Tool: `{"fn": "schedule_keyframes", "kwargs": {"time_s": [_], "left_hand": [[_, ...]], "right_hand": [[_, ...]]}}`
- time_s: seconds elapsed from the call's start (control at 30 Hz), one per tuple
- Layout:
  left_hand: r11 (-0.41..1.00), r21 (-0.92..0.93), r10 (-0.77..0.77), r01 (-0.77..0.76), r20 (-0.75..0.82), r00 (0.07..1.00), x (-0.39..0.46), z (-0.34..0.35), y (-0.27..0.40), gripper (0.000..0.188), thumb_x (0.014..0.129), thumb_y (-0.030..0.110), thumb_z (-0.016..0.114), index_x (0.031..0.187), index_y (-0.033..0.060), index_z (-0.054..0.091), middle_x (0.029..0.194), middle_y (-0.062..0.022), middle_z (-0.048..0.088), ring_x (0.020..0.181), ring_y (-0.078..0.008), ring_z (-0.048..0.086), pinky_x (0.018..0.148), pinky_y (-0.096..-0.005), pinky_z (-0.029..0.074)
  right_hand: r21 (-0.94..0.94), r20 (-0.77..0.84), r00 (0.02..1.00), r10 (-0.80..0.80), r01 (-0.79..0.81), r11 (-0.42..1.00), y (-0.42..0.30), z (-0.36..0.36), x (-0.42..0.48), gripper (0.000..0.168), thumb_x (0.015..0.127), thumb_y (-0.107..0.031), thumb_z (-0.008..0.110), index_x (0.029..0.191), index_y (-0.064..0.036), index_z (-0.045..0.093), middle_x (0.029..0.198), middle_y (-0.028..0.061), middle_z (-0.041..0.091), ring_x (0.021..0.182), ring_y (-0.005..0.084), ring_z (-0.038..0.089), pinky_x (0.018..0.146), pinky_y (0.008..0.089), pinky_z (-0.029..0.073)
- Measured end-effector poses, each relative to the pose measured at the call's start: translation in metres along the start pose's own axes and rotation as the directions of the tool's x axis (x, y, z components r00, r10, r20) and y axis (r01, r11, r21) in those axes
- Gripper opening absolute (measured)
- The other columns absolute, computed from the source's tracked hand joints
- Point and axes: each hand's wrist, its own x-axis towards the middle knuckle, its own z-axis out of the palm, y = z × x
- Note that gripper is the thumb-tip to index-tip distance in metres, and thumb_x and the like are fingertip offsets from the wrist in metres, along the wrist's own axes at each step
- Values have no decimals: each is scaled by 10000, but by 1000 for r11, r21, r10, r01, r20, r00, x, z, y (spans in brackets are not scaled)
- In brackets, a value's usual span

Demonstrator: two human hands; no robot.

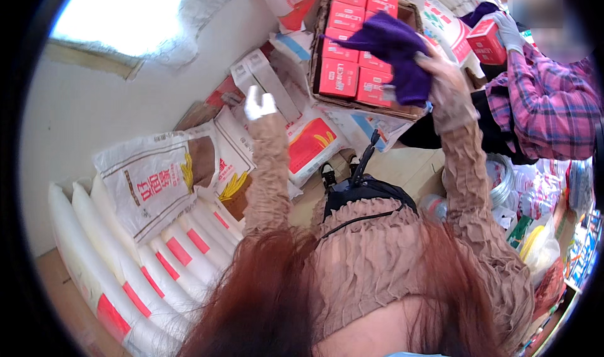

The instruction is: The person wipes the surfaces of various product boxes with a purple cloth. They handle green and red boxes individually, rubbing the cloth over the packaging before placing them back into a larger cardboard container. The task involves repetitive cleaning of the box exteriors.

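Observation:
A purple cloth (394, 50) hangs from my right hand (446, 80), which is blurred and grips it by its right side. The cloth spreads over part of an open cardboard carton (314, 57) holding several red LED bulb boxes (338, 77). My left hand (260, 106) looks bright white and overexposed. It is raised to the left of the carton with its fingers apart and nothing visible in them. Near it lie long white boxes (271, 85) and a white package with a red panel (311, 144).
At right, a person in a plaid shirt (542, 106) holds a red box (486, 43) in gloved hands. White sacks (155, 182) are stacked by the wall at left. Plastic bottles (533, 191) and coiled tubing (500, 180) lie at lower right.

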Motion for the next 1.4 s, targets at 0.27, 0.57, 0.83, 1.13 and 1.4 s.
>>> {"fn": "schedule_keyframes", "kwargs": {"time_s": [0.27, 0.57, 0.83, 1.13, 1.4], "left_hand": [[851, 472, 219, -231, 81, 972, -112, 145, 42, 542, 763, 198, 703, 1243, -10, 560, 1203, -217, 578, 1135, -387, 531, 1023, -445, 404], [879, 425, -294, 216, 126, 948, -163, 204, 56, 346, 736, 167, 651, 1048, 19, 634, 1024, -222, 620, 986, -373, 585, 907, -463, 465], [826, 495, -329, 271, 32, 944, -174, 236, 7, 352, 767, 235, 655, 1062, 42, 649, 1218, -224, 533, 1068, -402, 536, 923, -484, 470], [858, 462, 142, -224, 205, 968, -186, 241, 20, 222, 754, 210, 618, 826, 3, 649, 1147, -244, 552, 1048, -399, 521, 897, -473, 457], [839, 545, -5, 6, -4, 1000, -193, 251, 29, 463, 739, 168, 665, 1179, 68, 564, 1054, -223, 555, 1008, -397, 566, 862, -454, 490]], "right_hand": [[256, -205, 978, -40, 93, 962, 31, -98, -109, 457, 977, -86, 494, 1410, 7, 383, 1305, 135, 562, 1154, 246, 589, 1006, 383, 479], [-767, -169, 967, -189, -8, 642, 87, -143, -49, 407, 862, -76, 636, 1260, -2, 587, 1048, 81, 668, 904, 160, 618, 816, 296, 499], [-949, 187, 969, -164, 221, 223, 173, -107, 39, 415, 782, -134, 726, 1170, -30, 621, 1210, 195, 619, 1141, 330, 574, 997, 379, 428], [-418, -257, 958, 130, -231, 879, 162, -127, 10, 443, 861, -92, 627, 1288, -51, 516, 1036, 133, 622, 863, 229, 616, 728, 350, 511], [-97, -129, 967, 220, -234, 967, 215, -228, 23, 532, 843, -131, 604, 1355, -120, 460, 1076, 118, 579, 889, 255, 601, 756, 394, 530]]}}
